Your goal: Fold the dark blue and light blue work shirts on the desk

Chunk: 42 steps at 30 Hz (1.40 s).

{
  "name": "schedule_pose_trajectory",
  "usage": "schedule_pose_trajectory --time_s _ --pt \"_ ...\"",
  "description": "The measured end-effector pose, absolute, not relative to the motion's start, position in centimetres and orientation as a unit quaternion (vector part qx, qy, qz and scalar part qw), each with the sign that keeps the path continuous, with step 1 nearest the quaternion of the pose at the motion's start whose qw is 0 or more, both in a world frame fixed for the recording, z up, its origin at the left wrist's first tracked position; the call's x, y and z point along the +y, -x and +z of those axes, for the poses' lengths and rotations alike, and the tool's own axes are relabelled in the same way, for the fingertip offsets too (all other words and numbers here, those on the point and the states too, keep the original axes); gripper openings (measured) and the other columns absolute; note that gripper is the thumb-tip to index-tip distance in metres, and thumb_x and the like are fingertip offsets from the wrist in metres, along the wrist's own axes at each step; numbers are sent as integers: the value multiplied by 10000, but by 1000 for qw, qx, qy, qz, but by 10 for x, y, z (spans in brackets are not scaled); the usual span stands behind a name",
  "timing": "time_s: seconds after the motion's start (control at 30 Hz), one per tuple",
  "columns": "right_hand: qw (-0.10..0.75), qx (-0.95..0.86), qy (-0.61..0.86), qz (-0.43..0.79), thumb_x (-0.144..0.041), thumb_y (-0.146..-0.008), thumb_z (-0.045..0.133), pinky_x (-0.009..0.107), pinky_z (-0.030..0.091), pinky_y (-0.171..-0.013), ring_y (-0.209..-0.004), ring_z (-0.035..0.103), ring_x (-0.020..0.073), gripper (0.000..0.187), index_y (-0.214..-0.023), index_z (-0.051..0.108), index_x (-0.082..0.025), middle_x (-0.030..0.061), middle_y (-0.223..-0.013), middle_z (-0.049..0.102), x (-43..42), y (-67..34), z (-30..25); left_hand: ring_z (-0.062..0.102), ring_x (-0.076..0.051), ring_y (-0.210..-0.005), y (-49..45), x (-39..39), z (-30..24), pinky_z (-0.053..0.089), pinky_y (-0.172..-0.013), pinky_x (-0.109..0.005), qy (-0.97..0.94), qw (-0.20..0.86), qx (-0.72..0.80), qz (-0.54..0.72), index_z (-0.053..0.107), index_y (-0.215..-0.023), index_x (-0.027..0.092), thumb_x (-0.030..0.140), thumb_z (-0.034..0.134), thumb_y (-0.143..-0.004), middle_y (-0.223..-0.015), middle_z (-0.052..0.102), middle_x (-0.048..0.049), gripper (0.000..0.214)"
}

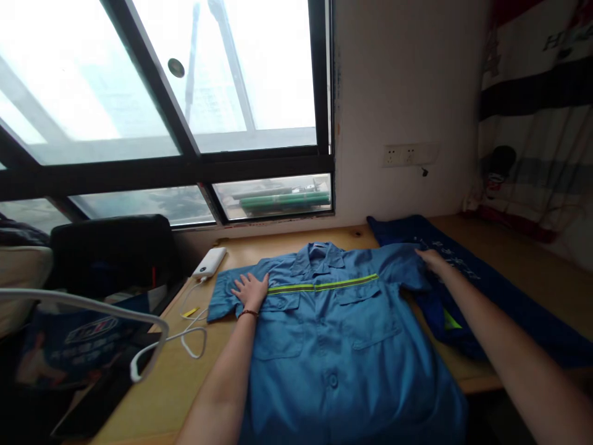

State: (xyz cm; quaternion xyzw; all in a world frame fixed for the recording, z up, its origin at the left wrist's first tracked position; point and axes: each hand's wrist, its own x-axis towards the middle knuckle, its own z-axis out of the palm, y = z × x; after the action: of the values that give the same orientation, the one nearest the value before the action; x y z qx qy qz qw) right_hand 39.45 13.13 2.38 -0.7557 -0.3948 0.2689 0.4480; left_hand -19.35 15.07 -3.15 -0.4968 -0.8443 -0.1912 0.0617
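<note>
A blue short-sleeved work shirt (333, 334) with a yellow-green reflective chest stripe lies face up and spread flat on the wooden table (167, 377). My left hand (250, 289) rests open, fingers spread, on the shirt's left shoulder beside the sleeve. My right hand (430, 259) lies flat, fingers stretched out, on the shirt's right shoulder, at the edge of a darker blue garment (486, 290) lying beside it.
A white power bank (209, 262) with a white cable (189, 334) sits left of the shirt. A black chair back (111, 253) and a white hanger (92, 315) are at the left. A window, wall sockets (410, 154) and a striped curtain (532, 123) stand behind.
</note>
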Motion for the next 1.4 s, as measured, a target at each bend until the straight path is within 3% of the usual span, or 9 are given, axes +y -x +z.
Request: schedule_pose_trajectory --time_s 0.23,0.4,0.53,0.67,0.83,0.97,1.13,1.3,1.4 --pt "391 -387 745 377 -295 -704 654 266 504 -541 -628 631 195 207 -700 629 -89 129 -699 664 110 -389 17 177 -280 -1317 165 107 -7 161 -1042 -497 661 152 -687 -259 412 -1269 90 345 315 -866 -1376 343 -161 486" --pt "391 -437 759 281 -226 -718 603 303 485 -709 -818 620 230 157 -806 652 -105 109 -811 671 110 -385 27 142 -276 -1331 98 57 1 122 -1051 -524 798 68 -553 -230 385 -1311 248 448 359 -855 -1403 327 -66 499" --pt "399 -479 766 159 -158 -725 566 372 334 -952 -1126 462 292 268 -979 640 -112 141 -1083 603 120 -362 47 132 -291 -1331 62 35 -5 47 -1044 -566 867 -20 -468 -172 353 -1316 364 549 360 -823 -1430 279 -3 527" --pt "366 -599 704 109 -212 -790 522 368 371 -930 -1047 532 263 352 -1128 581 -132 131 -1062 615 119 -296 75 124 -309 -1328 58 34 -11 18 -1037 -578 857 -72 -486 -153 377 -1310 349 582 361 -806 -1437 259 -25 556" --pt "256 -738 487 391 -373 -820 528 323 516 -677 -734 631 180 538 -1301 395 -172 78 -903 662 101 -193 78 132 -302 -1329 61 33 -13 18 -1040 -574 854 -93 -478 -181 413 -1286 341 569 411 -792 -1426 285 -33 544" --pt "308 -729 572 215 -297 -853 461 374 405 -907 -1044 525 221 382 -1205 504 -154 110 -1136 576 80 -153 37 304 -253 -1274 73 42 -15 216 -1052 -468 807 -183 -467 -312 492 -1223 252 484 496 -779 -1345 415 -79 501" --pt "227 -676 701 33 -397 -830 480 507 184 -1010 -1243 265 322 442 -1240 487 -232 57 -1344 404 55 -149 -24 626 -202 -878 124 74 -16 516 -759 -327 533 -333 -583 -514 536 -1029 115 359 449 -819 -1003 615 -127 333" --pt "179 -679 711 -29 -455 -849 411 459 210 -991 -1218 292 299 445 -1251 472 -273 19 -1346 405 57 -156 -40 622 -187 -894 186 91 -14 526 -672 -258 321 -247 -719 -564 175 -1217 41 121 262 -867 -1211 394 -250 370" --pt "184 -685 704 -37 -462 -850 402 445 220 -982 -1208 304 292 441 -1235 488 -266 22 -1329 426 60 -158 -42 586 -237 -974 210 90 -12 519 -669 -288 328 -202 -749 -539 109 -1213 12 55 191 -847 -1246 275 -296 378"
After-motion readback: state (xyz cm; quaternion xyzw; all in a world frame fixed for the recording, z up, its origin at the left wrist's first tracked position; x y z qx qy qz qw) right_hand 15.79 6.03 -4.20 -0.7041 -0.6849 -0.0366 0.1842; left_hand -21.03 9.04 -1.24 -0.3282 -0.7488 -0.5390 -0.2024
